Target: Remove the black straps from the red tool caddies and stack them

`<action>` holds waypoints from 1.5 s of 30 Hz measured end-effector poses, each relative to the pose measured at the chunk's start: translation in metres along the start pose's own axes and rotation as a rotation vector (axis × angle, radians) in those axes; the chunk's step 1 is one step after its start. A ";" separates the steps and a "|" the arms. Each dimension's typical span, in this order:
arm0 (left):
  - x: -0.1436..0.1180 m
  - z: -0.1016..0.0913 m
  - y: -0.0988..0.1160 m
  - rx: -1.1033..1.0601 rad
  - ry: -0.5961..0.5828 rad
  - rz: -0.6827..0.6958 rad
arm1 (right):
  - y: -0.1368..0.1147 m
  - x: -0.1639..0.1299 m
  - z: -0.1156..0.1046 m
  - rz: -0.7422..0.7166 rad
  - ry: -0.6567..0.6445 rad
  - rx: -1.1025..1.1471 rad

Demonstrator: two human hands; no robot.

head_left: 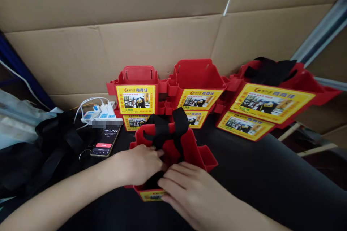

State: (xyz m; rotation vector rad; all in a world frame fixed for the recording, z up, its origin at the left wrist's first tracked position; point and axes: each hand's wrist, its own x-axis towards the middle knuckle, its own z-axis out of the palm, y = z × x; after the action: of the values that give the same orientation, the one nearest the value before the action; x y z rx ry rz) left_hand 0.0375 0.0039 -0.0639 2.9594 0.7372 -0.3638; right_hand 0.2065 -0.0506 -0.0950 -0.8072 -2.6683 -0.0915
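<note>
Reaching with left hand [142, 166] and right hand [189, 187] into a red box [170, 151] with black straps [181, 124], on the counter [241, 166] in front of other red boxes [195, 74]. Cannot tell either grip's hold, wide or narrow.

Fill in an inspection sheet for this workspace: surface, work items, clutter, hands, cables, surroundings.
Surface: dark tabletop, in use.
Work items: red box in front, with a black strap looped above its back wall; behind it, a left stack, a middle stack and a right stack of red boxes with yellow labels.
Clutter: lit phone and heaped black material at left.
Hands: left hand reaches into the front box; right hand is at its front edge; fingertip grip unclear.
Cables: white cables at a power strip.
Surroundings: cardboard behind, metal bar at right.
</note>
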 end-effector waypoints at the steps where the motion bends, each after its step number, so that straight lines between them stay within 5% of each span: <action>1: 0.005 0.001 0.001 0.021 -0.077 0.007 | 0.006 -0.003 -0.006 0.030 0.001 0.011; 5: 0.031 0.009 0.007 0.003 -0.280 0.026 | 0.031 -0.012 -0.023 0.097 0.006 0.066; 11: 0.042 0.010 0.008 0.001 -0.206 0.017 | 0.040 -0.013 -0.021 0.127 -0.003 0.151; 14: 0.021 -0.011 -0.003 -0.111 0.002 0.028 | 0.043 -0.009 -0.033 0.249 0.030 0.288; 18: -0.008 -0.038 -0.023 -0.568 0.440 -0.057 | 0.052 0.006 -0.059 0.383 0.099 0.440; 21: -0.012 -0.040 -0.036 -0.937 0.813 -0.192 | 0.056 0.025 -0.066 0.354 0.041 0.533; 23: -0.007 -0.035 -0.042 -1.143 1.000 -0.286 | 0.054 0.037 -0.063 0.361 0.154 0.422; 27: 0.003 -0.027 -0.047 -1.434 1.120 -0.386 | 0.046 0.049 -0.053 0.397 0.494 -0.028; 30: 0.008 -0.027 -0.047 -1.560 1.049 -0.362 | 0.046 0.049 -0.046 0.317 0.374 0.014; 33: 0.006 -0.027 -0.051 -1.471 0.924 -0.351 | 0.054 0.051 -0.040 0.260 0.285 0.190; 39: -0.034 -0.032 -0.055 -0.582 0.918 -0.517 | 0.072 0.054 -0.038 0.312 0.232 0.425; 45: -0.036 -0.046 -0.025 -0.260 1.011 -0.286 | 0.068 0.053 -0.038 0.366 0.256 0.539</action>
State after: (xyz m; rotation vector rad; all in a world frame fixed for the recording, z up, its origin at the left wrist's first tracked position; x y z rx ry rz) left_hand 0.0045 0.0147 -0.0105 2.6258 1.1438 1.2023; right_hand 0.2145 0.0282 -0.0434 -0.9935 -2.1112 0.5505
